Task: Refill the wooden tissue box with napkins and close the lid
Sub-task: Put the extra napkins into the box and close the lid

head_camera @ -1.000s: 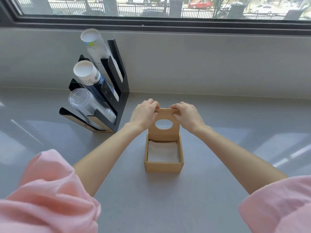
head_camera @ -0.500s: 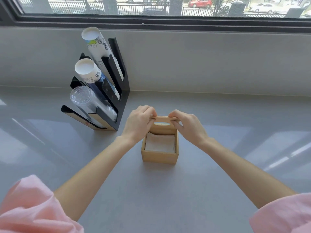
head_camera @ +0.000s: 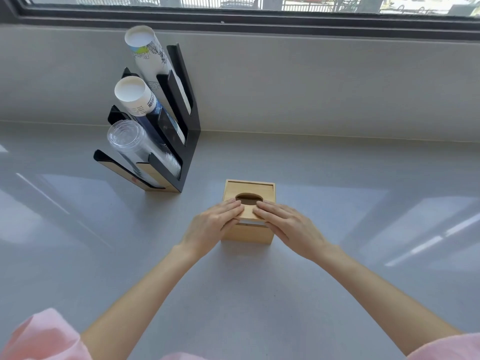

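While the lid [head_camera: 248, 201] lies nearly flat on the box [head_camera: 246, 231], a thin gap shows under its near edge, above the box's front wall. An oval hole in the lid shows only dark inside, so the napkins cannot be seen. The box stands on the grey desk [head_camera: 337, 229], mid-scene. Both hands lie flat on the lid's near part: the left hand [head_camera: 213, 226] has its fingers stretched out on the near left corner, its thumb down against the box's left side; the right hand [head_camera: 285, 224] has its fingers extended over the near right corner. Neither grips anything. Far left of the box, near the wall, a black rack [head_camera: 181, 141] holds three tilted cup stacks.
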Tool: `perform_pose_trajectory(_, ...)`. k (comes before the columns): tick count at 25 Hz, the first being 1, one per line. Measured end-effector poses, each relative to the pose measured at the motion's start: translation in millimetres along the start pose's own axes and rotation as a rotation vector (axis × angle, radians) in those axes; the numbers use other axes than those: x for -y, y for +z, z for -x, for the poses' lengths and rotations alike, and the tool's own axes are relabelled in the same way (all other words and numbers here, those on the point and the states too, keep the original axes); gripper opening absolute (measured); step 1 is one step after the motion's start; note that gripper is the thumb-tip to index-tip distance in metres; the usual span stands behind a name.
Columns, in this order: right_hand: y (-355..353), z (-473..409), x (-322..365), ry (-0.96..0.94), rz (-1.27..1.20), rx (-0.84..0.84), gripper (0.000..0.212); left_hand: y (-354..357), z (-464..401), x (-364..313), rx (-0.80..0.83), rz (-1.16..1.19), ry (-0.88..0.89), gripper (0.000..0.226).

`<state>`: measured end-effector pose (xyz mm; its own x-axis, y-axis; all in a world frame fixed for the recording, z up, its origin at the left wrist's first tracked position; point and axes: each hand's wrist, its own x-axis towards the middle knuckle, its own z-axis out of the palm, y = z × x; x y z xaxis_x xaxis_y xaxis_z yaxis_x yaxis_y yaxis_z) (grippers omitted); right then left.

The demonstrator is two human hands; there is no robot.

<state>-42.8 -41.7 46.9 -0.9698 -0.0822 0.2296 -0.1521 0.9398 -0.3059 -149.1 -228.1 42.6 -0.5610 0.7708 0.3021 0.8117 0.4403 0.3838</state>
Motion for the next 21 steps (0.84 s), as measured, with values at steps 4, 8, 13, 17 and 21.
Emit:
perform_pose_trajectory(4, 7, 2, -5, -0.001, 0.008, 0.074, 0.036, 7, 7, 1, 0.008, -0.056, 0.061, 0.03)
perform_pose_trajectory(8, 12, 2, -8, 0.007, -0.005, 0.071, 0.036, 13, 8, 1, -0.055, -0.066, 0.077, 0.029)
perform_pose_trajectory(13, 13, 3, -9, 0.027, -0.023, 0.084, 0.037, 17, 10, 0, -0.075, -0.036, 0.053, 0.03)
perform_pose_trajectory(17, 15, 4, -9, 0.024, -0.041, 0.065, 0.036, 15, 7, 0, -0.047, -0.04, 0.053, 0.029)
perform_pose_trajectory(21, 15, -1, 0, 0.181, -0.183, 0.021, 0.037, 4, -2, 3, -0.006, 0.011, -0.067, 0.03)
